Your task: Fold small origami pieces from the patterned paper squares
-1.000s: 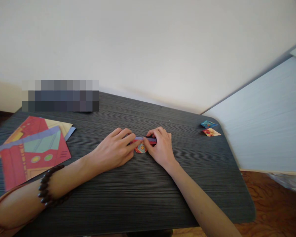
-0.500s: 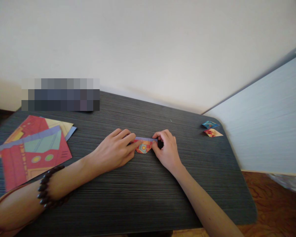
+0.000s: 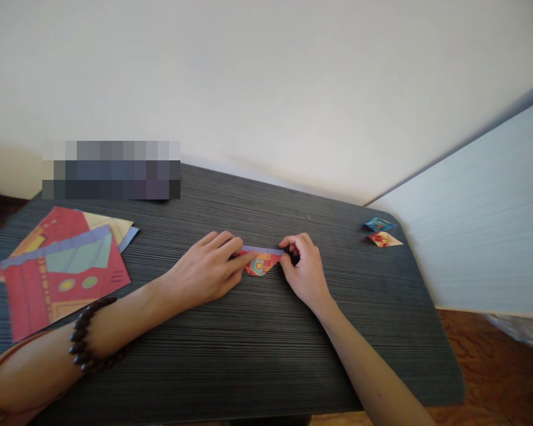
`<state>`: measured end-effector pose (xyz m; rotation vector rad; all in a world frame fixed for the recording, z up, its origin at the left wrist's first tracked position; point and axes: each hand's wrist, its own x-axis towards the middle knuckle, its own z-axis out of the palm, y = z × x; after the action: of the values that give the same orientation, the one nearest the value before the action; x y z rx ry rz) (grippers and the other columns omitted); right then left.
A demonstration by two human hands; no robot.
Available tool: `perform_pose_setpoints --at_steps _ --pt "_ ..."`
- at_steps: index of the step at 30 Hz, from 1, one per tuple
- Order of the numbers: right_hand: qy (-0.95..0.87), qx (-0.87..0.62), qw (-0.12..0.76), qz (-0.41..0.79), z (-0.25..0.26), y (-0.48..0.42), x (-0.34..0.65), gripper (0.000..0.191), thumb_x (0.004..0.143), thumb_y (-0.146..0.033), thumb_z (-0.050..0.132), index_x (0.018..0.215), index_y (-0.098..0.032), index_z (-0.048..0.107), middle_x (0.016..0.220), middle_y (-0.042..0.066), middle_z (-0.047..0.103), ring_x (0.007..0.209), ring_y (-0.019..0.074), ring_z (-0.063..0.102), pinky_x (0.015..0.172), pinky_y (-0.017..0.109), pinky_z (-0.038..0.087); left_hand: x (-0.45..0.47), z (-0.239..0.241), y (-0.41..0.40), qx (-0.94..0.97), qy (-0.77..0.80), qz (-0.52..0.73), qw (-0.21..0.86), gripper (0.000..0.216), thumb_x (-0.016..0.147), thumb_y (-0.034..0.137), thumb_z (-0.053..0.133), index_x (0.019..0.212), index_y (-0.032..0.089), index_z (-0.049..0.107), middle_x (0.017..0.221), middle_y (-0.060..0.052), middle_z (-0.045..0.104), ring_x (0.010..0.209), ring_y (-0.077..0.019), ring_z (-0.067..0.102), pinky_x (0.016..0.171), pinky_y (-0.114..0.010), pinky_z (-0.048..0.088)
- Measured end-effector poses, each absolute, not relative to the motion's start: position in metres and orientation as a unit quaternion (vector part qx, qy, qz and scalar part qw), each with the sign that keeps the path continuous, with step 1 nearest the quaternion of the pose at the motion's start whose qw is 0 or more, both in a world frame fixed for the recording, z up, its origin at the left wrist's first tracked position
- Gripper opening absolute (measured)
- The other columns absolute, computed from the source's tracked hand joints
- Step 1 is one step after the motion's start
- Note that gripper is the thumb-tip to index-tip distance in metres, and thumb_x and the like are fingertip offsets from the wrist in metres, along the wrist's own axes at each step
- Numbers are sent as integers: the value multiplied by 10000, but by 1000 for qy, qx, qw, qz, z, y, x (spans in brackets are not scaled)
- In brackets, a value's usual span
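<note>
A small piece of folded origami paper (image 3: 261,264), red and orange with a purple strip along its far edge, lies on the dark table between my hands. My left hand (image 3: 211,263) holds its left end down, fingers closed over it and one fingertip reaching across the printed face. At the opposite end, my right hand (image 3: 305,265) pinches the corner between thumb and forefinger, with the other fingers curled. The paper's left end is hidden beneath my left fingers.
Several printed paper sheets (image 3: 77,275) overlap on the left of the table (image 3: 231,355). Near the right edge lie a blue folded paper piece (image 3: 381,224) and an orange-yellow one (image 3: 385,239). A pixelated patch covers something at the back left. A wall (image 3: 266,89) rises behind.
My right thumb and forefinger have slid slightly right toward the tip of the folded paper, uncovering more of its purple strip. My left hand stays nearly still on the other end.
</note>
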<state>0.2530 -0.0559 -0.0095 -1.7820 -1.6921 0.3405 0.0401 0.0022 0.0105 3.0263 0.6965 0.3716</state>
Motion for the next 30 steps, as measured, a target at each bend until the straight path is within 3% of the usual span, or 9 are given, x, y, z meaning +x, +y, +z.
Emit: perform_pose_setpoints --at_steps 3,6,10,22,30 --pt "-654 -683 308 103 -8 -55 248 85 798 -212 538 881 -216 553 821 13 555 778 173 514 732 332 379 42 9 3 959 238 144 54 278 908 268 452 1106 218 640 852 -64 541 837 -205 484 732 -359 412" --pt "-673 -685 267 79 -6 -54 244 120 832 -326 550 887 -220 555 840 21 578 794 188 507 725 334 359 45 7 8 940 266 172 125 250 905 264 464 1035 223 674 816 -51 561 860 -199 480 755 -356 408" --pt "-681 -686 245 75 -5 -54 243 128 845 -341 547 904 -228 559 861 28 596 810 203 498 716 334 338 55 5 17 909 311 190 201 189 870 296 520 912 236 695 858 -34 618 926 -214 463 819 -397 381" --pt "-679 -693 231 76 -4 -55 242 121 862 -339 528 882 -224 563 875 35 595 831 211 492 722 337 337 69 3 18 876 395 171 217 117 813 297 578 854 264 682 938 -23 611 1002 -261 439 841 -477 314" --pt "-674 -698 225 91 -2 -54 243 130 860 -346 532 889 -226 571 875 32 586 832 208 485 727 337 332 59 5 21 884 386 147 218 239 791 207 526 945 296 686 970 -28 566 1025 -257 418 849 -468 328"
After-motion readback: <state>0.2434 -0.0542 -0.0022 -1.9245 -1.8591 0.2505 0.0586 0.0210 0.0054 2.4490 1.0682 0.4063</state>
